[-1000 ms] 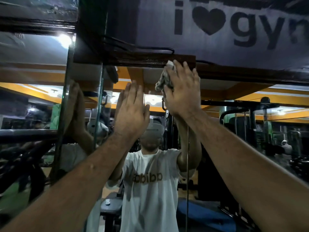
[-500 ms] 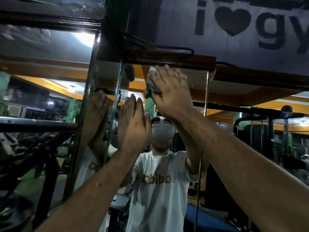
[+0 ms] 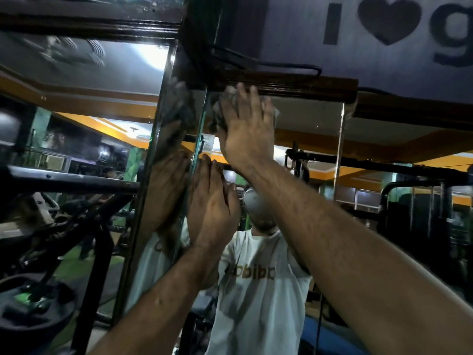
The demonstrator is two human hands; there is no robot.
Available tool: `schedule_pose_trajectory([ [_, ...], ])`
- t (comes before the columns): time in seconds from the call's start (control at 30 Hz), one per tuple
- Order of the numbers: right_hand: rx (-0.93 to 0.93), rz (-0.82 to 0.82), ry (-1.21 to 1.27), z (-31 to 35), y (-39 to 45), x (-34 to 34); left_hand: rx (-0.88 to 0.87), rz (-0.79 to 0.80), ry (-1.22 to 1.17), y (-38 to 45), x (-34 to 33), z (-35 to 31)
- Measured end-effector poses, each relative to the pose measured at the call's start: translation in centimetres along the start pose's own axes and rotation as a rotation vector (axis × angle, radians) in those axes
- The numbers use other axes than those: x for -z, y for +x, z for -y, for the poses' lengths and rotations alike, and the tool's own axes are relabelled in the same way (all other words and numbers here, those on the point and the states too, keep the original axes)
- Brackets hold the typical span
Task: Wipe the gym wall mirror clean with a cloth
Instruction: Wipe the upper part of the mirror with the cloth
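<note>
At the mirror's top left corner, right hand and cloth press flat on the glass.

Head view: the right hand (image 3: 245, 129) lies with straight, spread fingers over a crumpled grey cloth (image 3: 217, 121), pinning it against the wall mirror (image 3: 307, 129) just under the dark wooden frame (image 3: 281, 84) and just beside the mirror's left vertical edge. Lower and nearer that edge, the left hand (image 3: 212, 208) is flat on the glass, fingers straight and together, holding nothing; it looks like a brace. The cloth sits at the upper limit of the pane, so the unwiped glass lies below and to the right of it, along the pane's long upright axis; the right hand is the nearer and working one. The glass is hard, smooth and reflective; the cloth looks soft, bunched and thin. Its edges show past the fingers. A grey banner (image 3: 384, 34) with dark lettering hangs above the frame.
</note>
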State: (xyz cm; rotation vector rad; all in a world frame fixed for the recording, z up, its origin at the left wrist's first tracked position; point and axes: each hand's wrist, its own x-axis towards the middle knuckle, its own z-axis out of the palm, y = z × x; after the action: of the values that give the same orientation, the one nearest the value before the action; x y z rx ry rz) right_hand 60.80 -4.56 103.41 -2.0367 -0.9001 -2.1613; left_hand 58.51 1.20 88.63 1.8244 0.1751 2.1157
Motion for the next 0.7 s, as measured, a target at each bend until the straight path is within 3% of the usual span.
schedule_pose_trajectory([
  [0.1,0.159,0.006,0.034,-0.4,0.5,0.1,-0.002,0.005,0.000,-0.5,0.4,0.1],
  [0.3,-0.031,-0.115,0.083,2.4,0.3,-0.2,0.014,0.062,-0.031,-1.5,1.0,0.4],
  [0.5,0.198,-0.046,0.115,0.3,-1.3,0.0,0.012,0.055,0.013,-3.2,1.6,0.7],
  [0.63,-0.056,-0.040,0.072,1.9,-1.1,0.3,0.023,0.105,0.010,-3.5,1.9,0.9],
  [0.7,-0.018,-0.052,0.125,2.9,-2.0,0.1,0.030,0.113,-0.013,-3.5,2.0,1.0],
])
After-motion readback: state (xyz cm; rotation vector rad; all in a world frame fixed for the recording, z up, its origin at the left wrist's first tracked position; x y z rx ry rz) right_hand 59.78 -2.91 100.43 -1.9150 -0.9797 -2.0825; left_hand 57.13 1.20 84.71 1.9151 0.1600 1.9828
